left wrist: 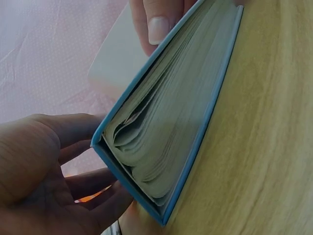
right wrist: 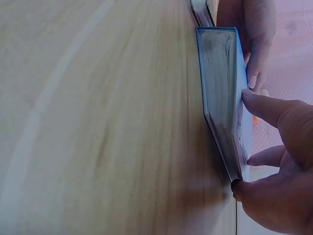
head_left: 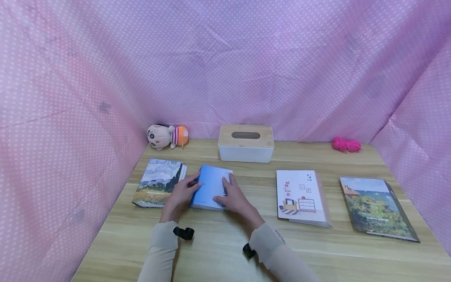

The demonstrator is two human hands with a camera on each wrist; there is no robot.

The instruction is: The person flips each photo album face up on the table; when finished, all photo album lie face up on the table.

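A thick blue hardcover album [head_left: 210, 188] lies on the wooden table, with dark lettering along its right side. My left hand [head_left: 180, 194] holds its left side, fingers along the spine and thumb at the cover's edge. On the right, my right hand [head_left: 237, 197] has its thumb on the cover and a finger at the far end of the opening edge. The left wrist view shows the album's wavy page ends [left wrist: 166, 122] between the blue covers. Just left of it lies a photo album [head_left: 158, 182] with a painted landscape cover, partly behind my left hand.
A white tissue box [head_left: 246, 153] with a wooden lid stands at the back, between a plush doll [head_left: 165, 137] and pink yarn [head_left: 346, 145]. A white album [head_left: 299, 196] and another landscape photo album [head_left: 378, 207] lie to the right. Pink dotted cloth [head_left: 225, 70] hangs around the table.
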